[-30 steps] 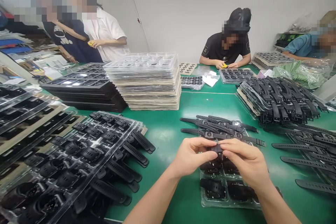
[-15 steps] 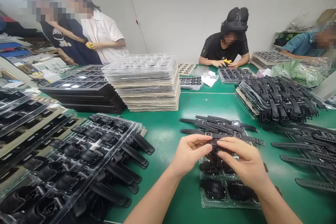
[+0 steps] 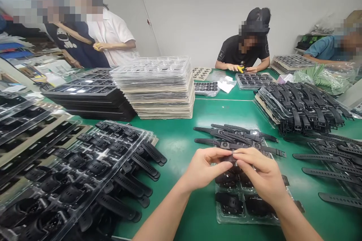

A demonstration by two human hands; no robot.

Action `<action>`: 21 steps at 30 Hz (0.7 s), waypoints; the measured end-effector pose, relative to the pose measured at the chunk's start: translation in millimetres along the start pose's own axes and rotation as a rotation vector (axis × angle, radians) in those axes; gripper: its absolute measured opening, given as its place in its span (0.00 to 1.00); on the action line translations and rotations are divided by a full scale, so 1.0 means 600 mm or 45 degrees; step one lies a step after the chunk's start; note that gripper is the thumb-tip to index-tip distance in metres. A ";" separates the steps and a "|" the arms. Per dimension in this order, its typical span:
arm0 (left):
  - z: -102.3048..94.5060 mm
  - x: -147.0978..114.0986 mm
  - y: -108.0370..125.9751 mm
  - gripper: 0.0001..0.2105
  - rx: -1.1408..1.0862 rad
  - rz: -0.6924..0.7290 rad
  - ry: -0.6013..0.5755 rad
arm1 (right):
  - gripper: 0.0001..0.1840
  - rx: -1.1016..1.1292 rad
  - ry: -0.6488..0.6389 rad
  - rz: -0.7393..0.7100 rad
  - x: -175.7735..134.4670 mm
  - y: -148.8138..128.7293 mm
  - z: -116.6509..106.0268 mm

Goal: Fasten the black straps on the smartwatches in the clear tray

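My left hand (image 3: 207, 167) and my right hand (image 3: 261, 171) meet above a clear plastic tray (image 3: 223, 219). Their fingertips pinch a black watch strap (image 3: 232, 158) from both sides; most of it is hidden behind the fingers. Under and in front of the hands, black smartwatches with looped straps (image 3: 230, 202) sit in the tray's pockets. Beyond the fingers, several smartwatches (image 3: 225, 144) lie face down with their straps stretched out flat.
To the left, a tray of looped-strap watches (image 3: 97, 167) has strap ends hanging over its edge. Stacked plastic trays (image 3: 164, 94) and black trays (image 3: 93, 101) stand behind. More strapped watches (image 3: 302, 105) are piled at right. A co-worker (image 3: 243, 52) sits across the green table (image 3: 175, 150).
My left fingertips have shifted slightly right, closer to the right fingertips, and less of the strap shows between them. The tray's watches stay in place.
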State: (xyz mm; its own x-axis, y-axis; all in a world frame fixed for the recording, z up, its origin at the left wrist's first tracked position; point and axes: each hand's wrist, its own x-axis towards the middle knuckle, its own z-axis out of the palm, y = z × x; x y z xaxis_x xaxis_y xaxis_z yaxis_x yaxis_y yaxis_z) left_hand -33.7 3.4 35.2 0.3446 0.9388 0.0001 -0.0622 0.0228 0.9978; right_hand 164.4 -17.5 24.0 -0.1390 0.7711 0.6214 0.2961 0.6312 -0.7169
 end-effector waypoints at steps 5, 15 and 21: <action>0.011 0.002 -0.002 0.17 -0.231 -0.015 0.084 | 0.15 -0.046 0.057 0.021 0.001 -0.001 -0.005; 0.012 0.003 -0.010 0.09 -0.027 0.092 0.163 | 0.12 -0.040 -0.025 0.063 0.004 0.003 -0.009; 0.011 0.003 -0.017 0.09 0.109 0.209 0.215 | 0.11 -0.069 -0.091 0.152 0.002 0.005 -0.001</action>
State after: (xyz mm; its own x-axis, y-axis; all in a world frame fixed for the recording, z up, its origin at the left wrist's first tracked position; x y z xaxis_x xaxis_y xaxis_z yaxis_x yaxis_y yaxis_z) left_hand -26.0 2.7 25.6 0.1745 0.9718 0.1587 -0.0226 -0.1572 0.9873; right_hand 165.8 -14.8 22.4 -0.1666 0.8455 0.5074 0.3645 0.5309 -0.7650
